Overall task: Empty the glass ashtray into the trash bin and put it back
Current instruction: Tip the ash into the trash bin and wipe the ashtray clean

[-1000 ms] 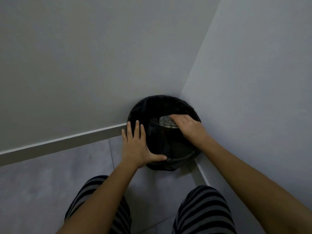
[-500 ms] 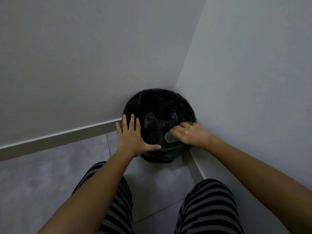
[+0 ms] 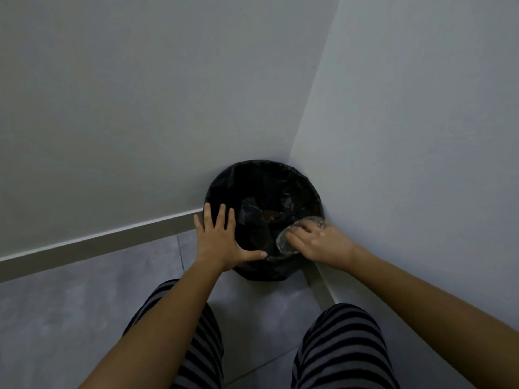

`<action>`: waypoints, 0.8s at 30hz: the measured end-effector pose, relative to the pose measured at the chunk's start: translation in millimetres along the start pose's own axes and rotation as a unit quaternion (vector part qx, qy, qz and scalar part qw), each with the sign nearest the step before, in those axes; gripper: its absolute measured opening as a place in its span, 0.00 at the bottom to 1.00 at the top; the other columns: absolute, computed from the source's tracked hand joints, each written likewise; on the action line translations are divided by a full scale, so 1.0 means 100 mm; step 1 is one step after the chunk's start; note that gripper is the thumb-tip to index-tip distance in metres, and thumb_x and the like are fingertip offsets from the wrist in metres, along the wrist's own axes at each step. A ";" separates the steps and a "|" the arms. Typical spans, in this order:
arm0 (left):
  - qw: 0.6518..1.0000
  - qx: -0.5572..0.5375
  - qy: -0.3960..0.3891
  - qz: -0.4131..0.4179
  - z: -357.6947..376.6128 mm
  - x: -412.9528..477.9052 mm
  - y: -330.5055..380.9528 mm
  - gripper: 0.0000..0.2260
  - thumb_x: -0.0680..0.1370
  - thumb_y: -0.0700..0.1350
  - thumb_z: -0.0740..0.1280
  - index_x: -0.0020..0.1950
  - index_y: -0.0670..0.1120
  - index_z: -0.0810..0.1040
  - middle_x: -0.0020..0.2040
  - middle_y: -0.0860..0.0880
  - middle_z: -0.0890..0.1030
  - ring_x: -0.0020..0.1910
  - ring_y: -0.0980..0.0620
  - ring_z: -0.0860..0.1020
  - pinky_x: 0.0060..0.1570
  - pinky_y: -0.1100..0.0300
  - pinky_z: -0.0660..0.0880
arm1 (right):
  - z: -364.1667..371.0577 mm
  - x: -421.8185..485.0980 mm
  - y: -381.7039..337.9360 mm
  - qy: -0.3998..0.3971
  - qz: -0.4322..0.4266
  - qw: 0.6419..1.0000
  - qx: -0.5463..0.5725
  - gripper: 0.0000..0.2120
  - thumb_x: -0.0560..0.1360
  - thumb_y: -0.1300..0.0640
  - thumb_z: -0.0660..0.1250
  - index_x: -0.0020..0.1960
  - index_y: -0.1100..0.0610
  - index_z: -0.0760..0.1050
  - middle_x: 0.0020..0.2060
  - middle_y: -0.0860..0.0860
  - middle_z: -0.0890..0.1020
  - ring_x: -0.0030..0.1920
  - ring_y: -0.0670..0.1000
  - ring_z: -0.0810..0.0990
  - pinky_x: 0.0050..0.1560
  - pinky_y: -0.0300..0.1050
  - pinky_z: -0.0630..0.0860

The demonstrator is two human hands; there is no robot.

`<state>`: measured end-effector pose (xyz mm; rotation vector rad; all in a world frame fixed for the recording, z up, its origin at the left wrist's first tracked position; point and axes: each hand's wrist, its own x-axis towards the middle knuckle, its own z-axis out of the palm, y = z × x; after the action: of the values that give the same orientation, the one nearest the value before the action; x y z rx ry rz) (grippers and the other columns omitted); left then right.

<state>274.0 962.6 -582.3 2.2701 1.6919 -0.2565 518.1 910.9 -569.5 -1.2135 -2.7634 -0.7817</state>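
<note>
Gripping glass ashtray [image 3: 283, 242] under right-hand fingers [image 3: 297, 235] (tilted), over trash bin [image 3: 224, 178] rim

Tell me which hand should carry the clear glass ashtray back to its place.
Right. The right hand already grips the clear glass ashtray at the rim of the black-lined round trash bin; the left hand lies flat on the bin's near-left edge.

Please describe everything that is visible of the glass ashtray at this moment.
The glass ashtray is clear, with a bumpy, glinting surface. The right hand covers most of it and keeps it in its grip, so only its left edge and a bit behind the fingers show. It is tilted over the right near rim of the black-lined trash bin. Whether it touches the rim or is empty cannot be told.
</note>
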 end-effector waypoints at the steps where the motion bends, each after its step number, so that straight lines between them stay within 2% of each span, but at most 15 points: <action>1: 1.000 0.001 -0.003 0.000 -0.01 0.00 0.00 0.61 0.58 0.82 0.52 0.79 0.46 0.40 0.80 0.45 0.40 0.76 0.37 0.33 0.73 0.34 0.38 | -0.05 0.05 0.02 -0.004 0.027 1.000 -0.002 0.12 0.78 0.61 0.56 0.55 0.59 0.77 0.46 0.55 0.84 0.43 0.58 0.83 0.28 0.50 0.80; 4: 1.000 -0.004 -0.004 -0.002 -0.02 -0.01 -0.01 0.59 0.59 0.82 0.53 0.79 0.47 0.40 0.80 0.46 0.41 0.76 0.37 0.32 0.72 0.34 0.37 | -0.05 0.13 0.03 0.024 0.105 0.994 -0.015 0.12 0.77 0.62 0.58 0.58 0.59 0.75 0.50 0.55 0.84 0.47 0.57 0.84 0.30 0.51 0.81; 5: 1.000 0.000 -0.006 -0.002 -0.03 -0.02 -0.01 0.59 0.60 0.82 0.53 0.79 0.48 0.40 0.80 0.46 0.41 0.76 0.37 0.32 0.72 0.34 0.37 | -0.06 0.11 0.00 0.013 0.100 0.995 -0.012 0.12 0.78 0.62 0.58 0.59 0.59 0.74 0.51 0.55 0.84 0.47 0.57 0.84 0.31 0.51 0.81; 8: 1.000 -0.001 -0.005 0.001 -0.01 -0.03 0.01 0.59 0.59 0.82 0.53 0.79 0.49 0.40 0.80 0.46 0.41 0.76 0.37 0.32 0.72 0.33 0.37 | -0.01 -0.06 -0.08 -0.009 0.011 1.000 0.002 0.11 0.79 0.60 0.56 0.58 0.58 0.73 0.50 0.54 0.84 0.45 0.58 0.83 0.31 0.52 0.81; 10: 1.000 -0.015 -0.005 -0.005 -0.02 -0.02 0.02 0.58 0.59 0.82 0.53 0.79 0.50 0.40 0.81 0.46 0.41 0.76 0.37 0.32 0.72 0.33 0.38 | -0.02 0.00 -0.01 -0.024 0.025 0.999 0.000 0.11 0.77 0.60 0.57 0.57 0.58 0.74 0.48 0.54 0.84 0.43 0.58 0.84 0.29 0.51 0.81; 13: 1.000 -0.026 0.003 -0.002 0.03 -0.10 0.05 0.58 0.60 0.81 0.54 0.79 0.50 0.39 0.81 0.46 0.42 0.76 0.36 0.32 0.72 0.32 0.38 | -0.18 0.22 -0.02 -0.045 0.150 0.987 0.035 0.14 0.73 0.64 0.60 0.57 0.61 0.77 0.46 0.57 0.84 0.41 0.60 0.84 0.25 0.50 0.80; 14: 0.999 -0.033 -0.023 -0.008 -0.01 -0.10 0.05 0.58 0.60 0.81 0.54 0.79 0.50 0.39 0.81 0.46 0.42 0.76 0.36 0.32 0.72 0.33 0.38 | -0.23 0.33 0.06 -0.054 0.202 0.972 0.107 0.17 0.71 0.67 0.62 0.60 0.62 0.76 0.48 0.60 0.83 0.42 0.62 0.83 0.28 0.53 0.80; 15: 0.998 -0.036 -0.041 -0.015 -0.06 -0.14 0.07 0.58 0.60 0.81 0.55 0.79 0.50 0.38 0.81 0.46 0.42 0.76 0.36 0.32 0.71 0.33 0.37 | -0.32 0.43 0.11 -0.071 0.267 0.941 0.198 0.20 0.71 0.69 0.64 0.63 0.63 0.74 0.51 0.62 0.82 0.45 0.65 0.82 0.34 0.57 0.80; 17: 0.999 -0.035 -0.007 -0.004 0.00 -0.29 0.09 0.58 0.60 0.81 0.54 0.79 0.50 0.38 0.81 0.46 0.42 0.76 0.36 0.32 0.72 0.34 0.36 | -0.47 0.52 0.05 -0.076 0.398 0.857 0.317 0.22 0.73 0.69 0.62 0.67 0.60 0.71 0.56 0.63 0.80 0.50 0.66 0.80 0.46 0.58 0.78; 19: 0.999 -0.050 -0.022 -0.005 -0.45 -0.36 0.06 0.59 0.58 0.82 0.49 0.79 0.48 0.38 0.80 0.44 0.42 0.76 0.37 0.33 0.72 0.35 0.35 | -0.86 0.84 0.38 -0.074 0.525 0.737 0.419 0.20 0.74 0.68 0.61 0.64 0.56 0.71 0.55 0.60 0.82 0.53 0.64 0.80 0.51 0.56 0.78; 21: 0.998 -0.052 0.017 0.017 -0.51 -0.38 0.07 0.61 0.57 0.82 0.46 0.79 0.45 0.41 0.80 0.44 0.43 0.78 0.40 0.36 0.72 0.36 0.36 | -0.92 0.92 0.43 -0.030 0.607 0.598 0.523 0.21 0.74 0.70 0.60 0.63 0.54 0.71 0.55 0.53 0.82 0.51 0.59 0.81 0.45 0.61 0.81; 23: 0.996 -0.076 0.028 0.045 -0.61 -0.29 0.07 0.56 0.62 0.79 0.52 0.79 0.44 0.44 0.81 0.45 0.47 0.79 0.43 0.41 0.74 0.37 0.39 | -0.94 0.94 0.48 0.006 0.642 0.454 0.618 0.20 0.76 0.68 0.60 0.64 0.53 0.70 0.55 0.50 0.80 0.48 0.55 0.82 0.33 0.58 0.83; 24: 0.993 -0.102 0.035 0.056 -0.66 -0.27 0.10 0.54 0.64 0.76 0.57 0.79 0.44 0.46 0.81 0.45 0.50 0.79 0.45 0.45 0.75 0.38 0.41 | -0.95 0.93 0.47 0.013 0.646 0.409 0.645 0.18 0.77 0.66 0.61 0.64 0.53 0.70 0.56 0.51 0.80 0.47 0.54 0.83 0.29 0.55 0.83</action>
<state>273.1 957.9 -509.9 2.2335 1.5381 0.0204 469.5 957.9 -446.2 -1.7987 -0.6809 1.1765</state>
